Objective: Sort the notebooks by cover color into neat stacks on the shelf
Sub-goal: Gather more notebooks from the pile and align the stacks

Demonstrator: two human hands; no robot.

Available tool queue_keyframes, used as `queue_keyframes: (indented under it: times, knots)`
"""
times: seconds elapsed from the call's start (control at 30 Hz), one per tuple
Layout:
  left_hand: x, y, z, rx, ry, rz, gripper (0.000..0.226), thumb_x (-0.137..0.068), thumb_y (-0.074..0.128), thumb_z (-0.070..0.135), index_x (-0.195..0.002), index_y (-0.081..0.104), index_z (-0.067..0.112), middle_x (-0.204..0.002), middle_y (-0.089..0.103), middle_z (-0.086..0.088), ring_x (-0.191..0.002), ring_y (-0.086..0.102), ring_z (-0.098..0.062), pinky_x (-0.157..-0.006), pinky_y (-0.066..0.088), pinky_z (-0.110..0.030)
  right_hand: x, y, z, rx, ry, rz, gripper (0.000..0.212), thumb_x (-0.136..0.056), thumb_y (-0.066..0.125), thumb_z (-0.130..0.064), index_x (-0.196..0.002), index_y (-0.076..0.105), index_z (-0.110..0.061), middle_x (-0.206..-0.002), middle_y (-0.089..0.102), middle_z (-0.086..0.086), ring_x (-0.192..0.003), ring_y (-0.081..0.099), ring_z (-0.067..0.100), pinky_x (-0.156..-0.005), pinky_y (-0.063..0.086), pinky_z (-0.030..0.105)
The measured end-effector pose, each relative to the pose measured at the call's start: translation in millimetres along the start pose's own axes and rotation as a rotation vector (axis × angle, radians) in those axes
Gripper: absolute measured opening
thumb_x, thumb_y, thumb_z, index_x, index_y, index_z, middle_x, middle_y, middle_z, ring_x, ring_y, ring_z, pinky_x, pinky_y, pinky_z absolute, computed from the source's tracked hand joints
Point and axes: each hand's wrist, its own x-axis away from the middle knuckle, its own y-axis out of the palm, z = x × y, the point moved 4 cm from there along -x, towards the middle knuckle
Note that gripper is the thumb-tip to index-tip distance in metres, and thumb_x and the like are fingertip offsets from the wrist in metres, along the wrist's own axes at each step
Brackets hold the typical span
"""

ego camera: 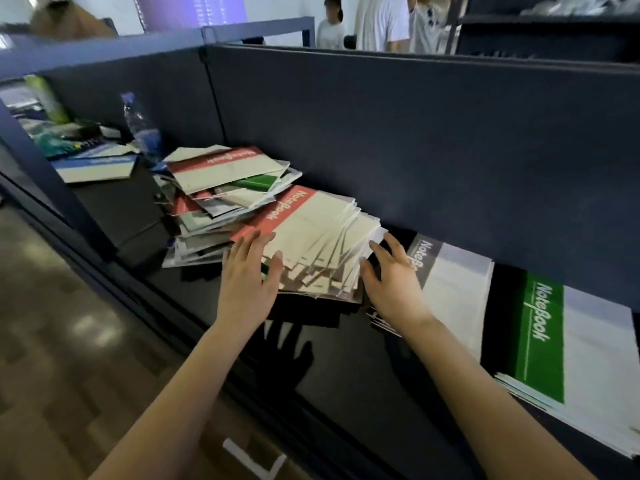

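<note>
A fanned stack of red-banded notebooks (313, 230) lies on the dark shelf (332, 355). My left hand (247, 275) rests flat on the stack's near left corner, fingers straight. At the stack's right edge my right hand (389, 278) touches the spread covers with relaxed fingers. Behind it a messy heap of mixed notebooks (221, 181) holds red, green and grey covers. Right of my right hand lies a grey-banded stack (450, 289), and further right a green-banded stack (568, 355).
A dark back panel (415, 133) walls the shelf behind. At the far left stand a plastic water bottle (138, 126), a blue-banded notebook (97, 164) and other clutter. A black box (128, 209) sits left of the heap. People stand beyond the panel.
</note>
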Motion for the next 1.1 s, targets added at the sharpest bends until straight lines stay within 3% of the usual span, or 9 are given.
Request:
queue_keyframes:
  times: [0.2, 0.33, 0.53, 0.67, 0.73, 0.83, 0.97, 1.03, 1.1]
  knots:
    - [-49.5, -4.7, -41.5, 0.015, -0.072, -0.144, 0.052, -0.097, 0.049, 0.033, -0.142, 0.037, 0.011, -0.141, 0.044, -0.011, -0.132, 0.038, -0.029, -0.109, 0.029, -0.039, -32.8, 38.4, -38.8, -0.068, 0.052, -0.042, 0.060, -0.099, 0.038, -0.044, -0.151, 0.024, -0.016, -0.161, 0.004, 0.002, -0.143, 0.027, 0.026, -0.115, 0.028, 0.036]
    - [-68.9, 11.0, -49.8, -0.065, -0.012, -0.274, 0.053, -0.093, 0.053, 0.041, -0.138, 0.041, 0.015, -0.136, 0.046, -0.011, -0.129, 0.040, -0.031, -0.109, 0.032, -0.041, -45.4, 56.8, -44.7, -0.064, 0.141, -0.049, 0.067, -0.098, 0.035, -0.050, -0.153, 0.013, -0.017, -0.161, 0.000, 0.004, -0.144, 0.023, 0.026, -0.115, 0.027, 0.035]
    - [-85.6, 20.6, -53.1, -0.157, 0.034, -0.294, 0.061, -0.086, 0.055, 0.056, -0.136, 0.042, 0.023, -0.139, 0.047, -0.008, -0.131, 0.035, -0.034, -0.110, 0.027, -0.042, -51.5, 63.1, -43.8, -0.054, 0.253, 0.004, 0.070, -0.098, 0.036, -0.048, -0.153, 0.006, -0.018, -0.161, 0.000, 0.004, -0.143, 0.027, 0.026, -0.108, 0.035, 0.033]
    - [-76.5, 23.4, -41.0, -0.105, 0.169, -0.348, 0.054, -0.088, 0.057, 0.049, -0.134, 0.044, 0.022, -0.147, 0.037, -0.010, -0.135, 0.032, -0.032, -0.112, 0.027, -0.041, -51.0, 60.4, -44.6, -0.063, 0.313, 0.030, 0.066, -0.100, 0.038, -0.044, -0.153, 0.011, -0.017, -0.161, 0.000, 0.006, -0.139, 0.033, 0.025, -0.101, 0.036, 0.027]
    - [-78.5, 20.3, -37.4, -0.044, 0.221, -0.366, 0.047, -0.091, 0.058, 0.043, -0.131, 0.047, 0.020, -0.142, 0.044, -0.005, -0.130, 0.040, -0.026, -0.107, 0.035, -0.037, -51.3, 55.4, -43.5, -0.077, 0.341, 0.063, 0.063, -0.100, 0.042, -0.040, -0.152, 0.018, -0.017, -0.161, 0.002, 0.007, -0.139, 0.032, 0.024, -0.098, 0.034, 0.021]
    - [-82.7, 13.5, -33.7, 0.066, 0.274, -0.369, 0.038, -0.093, 0.056, 0.036, -0.127, 0.053, 0.019, -0.123, 0.062, 0.000, -0.101, 0.062, -0.015, -0.087, 0.051, -0.028, -50.8, 47.6, -38.6, -0.124, 0.386, 0.122, 0.057, -0.097, 0.051, -0.030, -0.149, 0.030, -0.020, -0.160, 0.012, 0.004, -0.137, 0.034, 0.019, -0.086, 0.029, 0.012]
    - [-82.0, 2.0, -36.4, 0.203, 0.202, -0.293, 0.027, -0.095, 0.055, 0.028, -0.119, 0.059, 0.016, -0.106, 0.071, 0.002, -0.084, 0.064, -0.005, -0.063, 0.045, -0.006, -48.9, 40.8, -36.3, -0.202, 0.366, 0.218, 0.052, -0.091, 0.062, -0.022, -0.139, 0.045, -0.020, -0.149, 0.038, -0.002, -0.134, 0.040, 0.011, -0.095, 0.034, 0.020]
    - [-80.3, -2.4, -37.3, 0.233, 0.198, -0.273, 0.025, -0.096, 0.054, 0.026, -0.117, 0.059, 0.014, -0.109, 0.070, 0.001, -0.088, 0.061, -0.003, -0.069, 0.047, -0.007, -46.7, 40.7, -36.9, -0.244, 0.358, 0.228, 0.051, -0.088, 0.066, -0.020, -0.136, 0.048, -0.021, -0.143, 0.045, -0.004, -0.128, 0.046, 0.008, -0.090, 0.037, 0.019]
    - [-77.1, -3.8, -35.6, 0.253, 0.234, -0.267, 0.025, -0.097, 0.053, 0.024, -0.119, 0.058, 0.014, -0.115, 0.066, 0.001, -0.095, 0.058, -0.003, -0.081, 0.050, -0.018, -43.7, 42.6, -37.1, -0.291, 0.360, 0.230, 0.052, -0.086, 0.069, -0.019, -0.134, 0.049, -0.023, -0.139, 0.049, -0.003, -0.126, 0.048, 0.008, -0.089, 0.040, 0.020]
